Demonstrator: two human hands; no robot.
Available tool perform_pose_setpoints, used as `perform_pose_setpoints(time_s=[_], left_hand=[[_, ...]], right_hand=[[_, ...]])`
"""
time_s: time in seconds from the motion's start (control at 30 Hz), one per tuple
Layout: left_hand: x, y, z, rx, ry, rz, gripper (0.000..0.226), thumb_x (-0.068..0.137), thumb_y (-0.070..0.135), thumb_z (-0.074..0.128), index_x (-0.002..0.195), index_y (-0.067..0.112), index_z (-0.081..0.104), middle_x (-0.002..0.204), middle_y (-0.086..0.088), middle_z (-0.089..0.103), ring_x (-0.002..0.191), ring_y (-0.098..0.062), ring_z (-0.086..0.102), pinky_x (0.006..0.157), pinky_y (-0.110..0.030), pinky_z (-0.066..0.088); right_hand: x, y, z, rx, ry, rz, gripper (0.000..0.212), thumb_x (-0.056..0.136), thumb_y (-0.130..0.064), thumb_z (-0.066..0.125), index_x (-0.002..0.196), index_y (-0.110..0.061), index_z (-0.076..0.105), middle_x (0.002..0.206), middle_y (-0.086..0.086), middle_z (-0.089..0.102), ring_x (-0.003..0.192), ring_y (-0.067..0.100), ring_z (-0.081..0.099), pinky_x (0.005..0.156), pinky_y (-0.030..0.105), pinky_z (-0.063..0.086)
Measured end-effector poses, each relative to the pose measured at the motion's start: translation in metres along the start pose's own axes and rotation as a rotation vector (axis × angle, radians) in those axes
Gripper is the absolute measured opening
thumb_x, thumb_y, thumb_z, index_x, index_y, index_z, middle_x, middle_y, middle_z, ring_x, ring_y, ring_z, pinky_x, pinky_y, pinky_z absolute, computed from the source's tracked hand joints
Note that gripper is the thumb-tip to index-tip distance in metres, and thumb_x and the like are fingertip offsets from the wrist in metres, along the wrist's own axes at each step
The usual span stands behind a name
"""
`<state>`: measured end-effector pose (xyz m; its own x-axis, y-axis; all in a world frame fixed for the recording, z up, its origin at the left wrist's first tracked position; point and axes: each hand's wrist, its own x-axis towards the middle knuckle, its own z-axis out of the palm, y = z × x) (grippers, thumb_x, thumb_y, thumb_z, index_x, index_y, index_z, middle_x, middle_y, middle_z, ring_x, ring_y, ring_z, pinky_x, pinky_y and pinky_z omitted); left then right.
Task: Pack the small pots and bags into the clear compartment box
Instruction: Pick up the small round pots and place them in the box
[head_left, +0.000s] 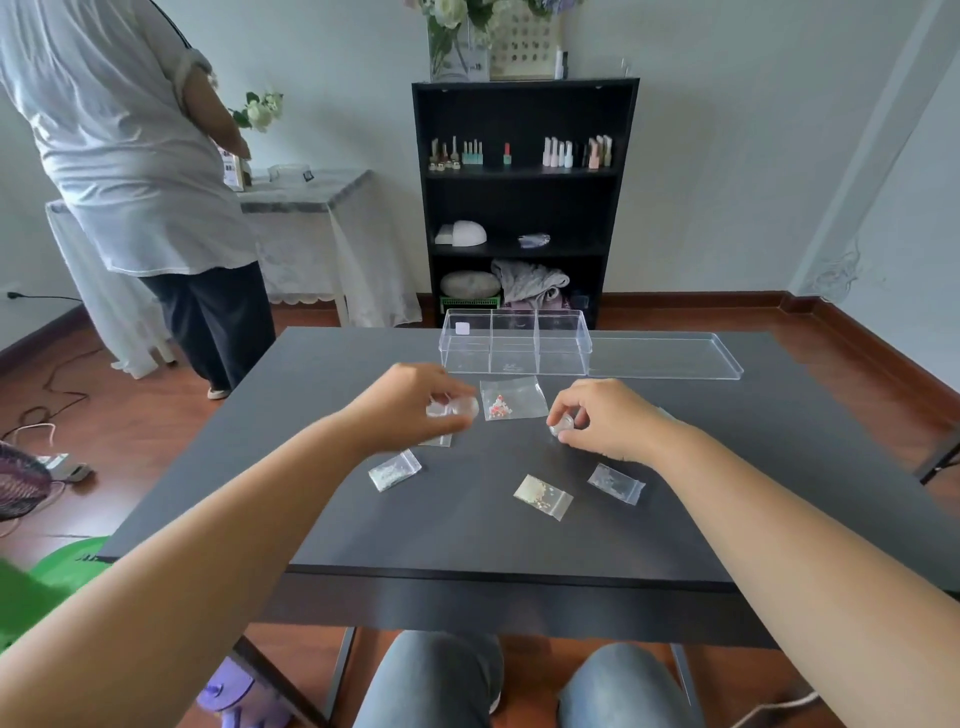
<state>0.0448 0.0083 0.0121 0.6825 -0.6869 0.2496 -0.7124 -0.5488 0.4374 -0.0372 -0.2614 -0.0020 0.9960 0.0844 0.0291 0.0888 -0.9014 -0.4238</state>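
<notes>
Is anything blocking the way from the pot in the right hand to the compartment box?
Nothing visible does. The right hand holds a small pot; the clear compartment box stands open beyond it, its lid lying to the right.

Bare forearms, no sleeves; knees (524, 686) in blue-grey jeans

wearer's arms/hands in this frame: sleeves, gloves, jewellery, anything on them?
Both forearms are bare up to the frame edge, so no sleeves show. The left hand and right hand have no gloves, and no watch, bracelet or ring is visible. No markings, tape or cables on either arm.
</notes>
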Motion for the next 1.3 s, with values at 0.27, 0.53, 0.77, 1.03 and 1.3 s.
perform_pose_setpoints(time_s=[0.27, 0.53, 0.77, 1.03, 1.3], left_hand=[[0.081, -0.024, -0.029, 0.082, 0.124, -0.127, 0.031, 0.08, 0.043, 0.067, 0.109, 0.032, 0.067, 0.088, 0.017, 0.061, 0.075, 0.001, 0.058, 0.064, -0.013, 0.04], [0.127, -0.053, -0.027, 0.233, 0.002, -0.202, 0.017, 0.078, 0.037, 0.068, 0.093, 0.031, 0.062, 0.096, 0.012, 0.068, 0.09, -0.012, 0.062, 0.077, -0.034, 0.054], [0.142, -0.062, -0.026, 0.166, -0.098, -0.188, 0.013, 0.074, 0.039, 0.077, 0.084, 0.037, 0.068, 0.088, 0.019, 0.069, 0.089, -0.003, 0.065, 0.08, -0.028, 0.052], [0.139, -0.063, -0.014, 0.056, -0.123, -0.219, 0.014, 0.07, 0.042, 0.08, 0.078, 0.033, 0.073, 0.081, 0.02, 0.072, 0.083, 0.003, 0.065, 0.082, -0.028, 0.054], [0.123, -0.054, -0.008, -0.016, -0.11, -0.233, 0.02, 0.071, 0.041, 0.081, 0.08, 0.026, 0.072, 0.083, 0.014, 0.071, 0.084, -0.001, 0.065, 0.078, -0.026, 0.053]], right_hand=[[0.053, -0.016, -0.027, 0.149, 0.194, -0.073, 0.016, 0.08, -0.029, 0.072, 0.09, -0.039, 0.066, 0.092, -0.019, 0.061, 0.072, 0.004, 0.057, 0.061, 0.022, 0.044], [0.114, -0.035, -0.031, 0.198, 0.306, -0.112, 0.003, 0.081, -0.027, 0.072, 0.084, -0.027, 0.071, 0.077, -0.02, 0.061, 0.063, -0.004, 0.05, 0.058, 0.017, 0.036], [0.141, -0.026, -0.021, 0.225, 0.307, -0.035, 0.006, 0.081, -0.029, 0.072, 0.086, -0.026, 0.071, 0.088, -0.01, 0.067, 0.071, 0.009, 0.06, 0.067, 0.03, 0.052], [0.142, -0.016, -0.007, 0.223, 0.311, 0.033, 0.007, 0.082, -0.029, 0.072, 0.088, -0.027, 0.071, 0.095, -0.006, 0.066, 0.088, 0.016, 0.063, 0.077, 0.036, 0.055], [0.127, -0.015, -0.008, 0.196, 0.303, 0.031, 0.006, 0.083, -0.032, 0.071, 0.088, -0.027, 0.07, 0.1, -0.006, 0.067, 0.07, 0.013, 0.067, 0.073, 0.036, 0.057]])
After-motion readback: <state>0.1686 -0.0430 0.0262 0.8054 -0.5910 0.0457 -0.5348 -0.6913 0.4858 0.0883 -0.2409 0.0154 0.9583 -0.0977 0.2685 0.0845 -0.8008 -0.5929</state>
